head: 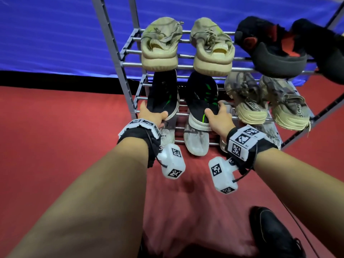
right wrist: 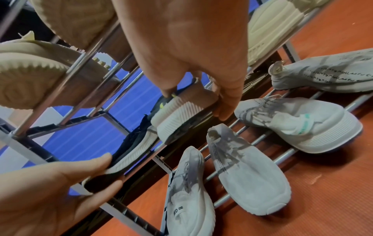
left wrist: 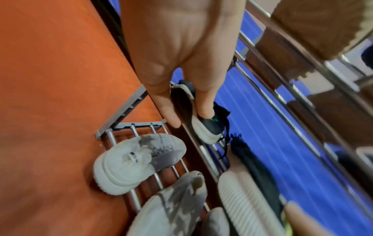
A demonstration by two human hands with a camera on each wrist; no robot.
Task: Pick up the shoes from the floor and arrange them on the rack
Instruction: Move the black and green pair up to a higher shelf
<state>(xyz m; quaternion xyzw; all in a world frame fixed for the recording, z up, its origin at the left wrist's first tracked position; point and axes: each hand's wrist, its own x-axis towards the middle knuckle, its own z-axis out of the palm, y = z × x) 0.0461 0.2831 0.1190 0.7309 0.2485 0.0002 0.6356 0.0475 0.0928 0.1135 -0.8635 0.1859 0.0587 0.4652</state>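
Two black knit shoes with green streaks and white soles lie heel-toward-me on the middle shelf of the grey metal rack [head: 125,84]. My left hand [head: 151,115] grips the heel of the left black shoe [head: 163,94], thumb on top and fingers beneath. In the left wrist view the left hand [left wrist: 191,119] pinches that heel [left wrist: 210,127]. My right hand [head: 216,113] holds the heel of the right black shoe [head: 202,95]. The right wrist view shows the right hand [right wrist: 195,103] clamped round its ribbed white sole [right wrist: 177,116].
A beige pair [head: 160,43] and a black-and-red pair [head: 275,47] fill the top shelf. A beige-grey pair [head: 247,101] sits to the right on the middle shelf. White-grey shoes [head: 196,142] lie on the bottom shelf. One black shoe [head: 275,233] is on the red floor.
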